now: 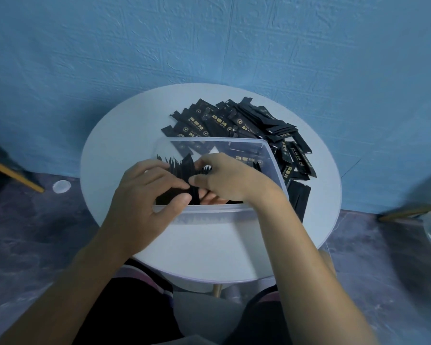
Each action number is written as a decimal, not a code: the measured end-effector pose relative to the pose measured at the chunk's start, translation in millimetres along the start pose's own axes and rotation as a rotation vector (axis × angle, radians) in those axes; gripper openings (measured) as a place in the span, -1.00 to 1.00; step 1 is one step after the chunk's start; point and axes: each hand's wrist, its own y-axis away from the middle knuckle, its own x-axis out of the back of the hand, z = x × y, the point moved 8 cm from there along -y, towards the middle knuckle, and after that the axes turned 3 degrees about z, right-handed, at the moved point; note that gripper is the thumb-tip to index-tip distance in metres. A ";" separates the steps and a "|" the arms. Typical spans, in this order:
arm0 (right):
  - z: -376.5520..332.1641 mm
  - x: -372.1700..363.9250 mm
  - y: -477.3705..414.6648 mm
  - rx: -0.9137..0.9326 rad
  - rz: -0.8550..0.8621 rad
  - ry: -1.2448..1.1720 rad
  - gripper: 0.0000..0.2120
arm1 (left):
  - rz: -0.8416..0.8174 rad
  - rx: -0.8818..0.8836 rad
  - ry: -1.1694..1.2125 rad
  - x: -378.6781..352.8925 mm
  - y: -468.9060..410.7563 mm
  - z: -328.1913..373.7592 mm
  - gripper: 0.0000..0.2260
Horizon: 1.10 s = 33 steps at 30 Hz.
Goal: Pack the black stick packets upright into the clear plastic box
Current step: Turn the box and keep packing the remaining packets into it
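Many loose packets (234,120) are seen heaped on the counter (115,145), behind and to the right of the clear plastic box (271,155), so the packing is judged only partly done. A row of upright packets (182,163) is stood in the box's left part. The near end of that row is pinched by the left hand (144,195), thumb against curled fingers. The same bunch is gripped by the right hand (229,180), whose fingers are curled down inside the box.

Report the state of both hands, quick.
Left hand: pinches upright packets in the box.
Right hand: grips the same packets.
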 end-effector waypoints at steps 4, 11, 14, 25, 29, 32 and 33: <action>-1.3 -1.8 -2.7 0.005 -0.007 -0.027 -0.69 | -0.013 0.006 0.005 -1.0 0.4 -0.5 -0.72; -4.3 -6.7 -6.1 0.010 -0.004 -0.059 -0.59 | -0.017 -0.003 0.006 -0.7 0.0 -0.1 -0.71; 0.1 -4.8 -5.1 0.001 -0.011 -0.069 -0.65 | -0.019 -0.005 -0.003 -1.3 0.1 -0.7 -0.71; -2.0 -1.8 -7.6 0.002 -0.007 0.012 -0.82 | -0.027 0.005 0.024 -1.0 0.1 -2.0 -0.72; 2.9 -0.5 -11.2 -0.013 0.019 0.079 -0.79 | -0.022 0.011 0.042 -0.8 0.1 -2.2 -0.74; 3.5 -1.3 -12.9 -0.005 0.019 0.129 -0.69 | -0.022 0.015 0.048 -0.3 -0.3 -2.0 -0.74; 3.6 -1.3 -13.0 -0.010 0.017 0.125 -0.68 | -0.025 0.017 0.046 -0.4 -0.3 -1.9 -0.73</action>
